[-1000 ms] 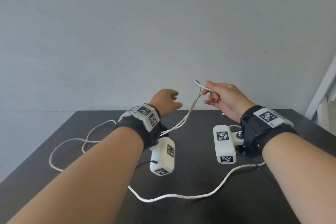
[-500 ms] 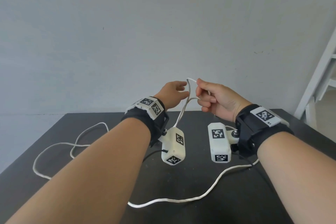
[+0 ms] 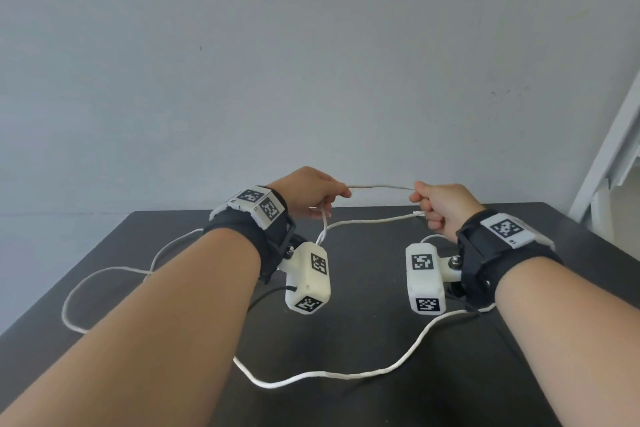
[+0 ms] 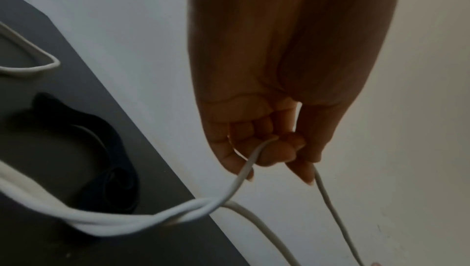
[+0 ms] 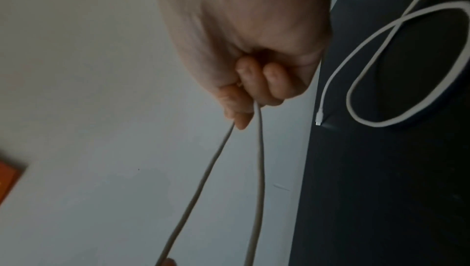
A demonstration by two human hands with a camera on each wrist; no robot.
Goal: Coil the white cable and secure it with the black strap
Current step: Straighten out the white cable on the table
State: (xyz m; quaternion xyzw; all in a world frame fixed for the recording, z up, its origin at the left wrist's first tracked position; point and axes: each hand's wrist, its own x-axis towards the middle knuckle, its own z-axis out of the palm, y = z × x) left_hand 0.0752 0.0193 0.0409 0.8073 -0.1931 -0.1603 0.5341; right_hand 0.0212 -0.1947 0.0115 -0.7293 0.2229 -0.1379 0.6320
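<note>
The white cable (image 3: 381, 187) runs taut between my two raised hands above the dark table (image 3: 381, 409). My left hand (image 3: 341, 196) pinches it at the left and my right hand (image 3: 417, 196) grips it at the right. A second strand (image 3: 374, 219) sags just below, from the right fist to the left hand. In the left wrist view, curled fingers (image 4: 269, 149) hold the cable (image 4: 152, 220). The black strap (image 4: 114, 165) lies curled on the table near the back edge. In the right wrist view, the fist (image 5: 254, 99) clamps two strands (image 5: 259, 159).
The rest of the cable lies in loose loops on the table, at the left (image 3: 104, 270) and across the front (image 3: 311, 378). One connector end (image 5: 319, 118) rests by the table's back edge. A grey wall is behind, a white frame (image 3: 616, 149) at the right.
My hands were close together at a bend of the cable. They have moved apart sideways, drawing a length of cable straight between them.
</note>
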